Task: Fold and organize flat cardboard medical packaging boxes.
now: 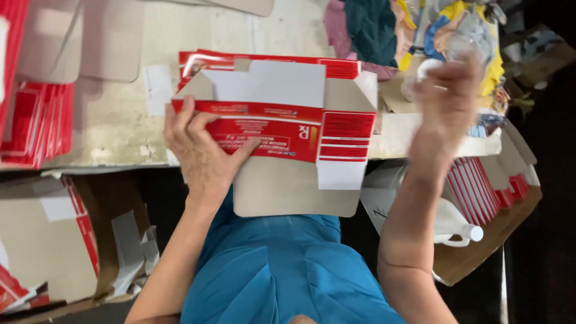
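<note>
flat red-and-white cardboard carton (273, 129), glossy print

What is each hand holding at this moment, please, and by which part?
The left hand presses the red carton blank at its left end. The raised, blurred right hand seems empty.
</note>
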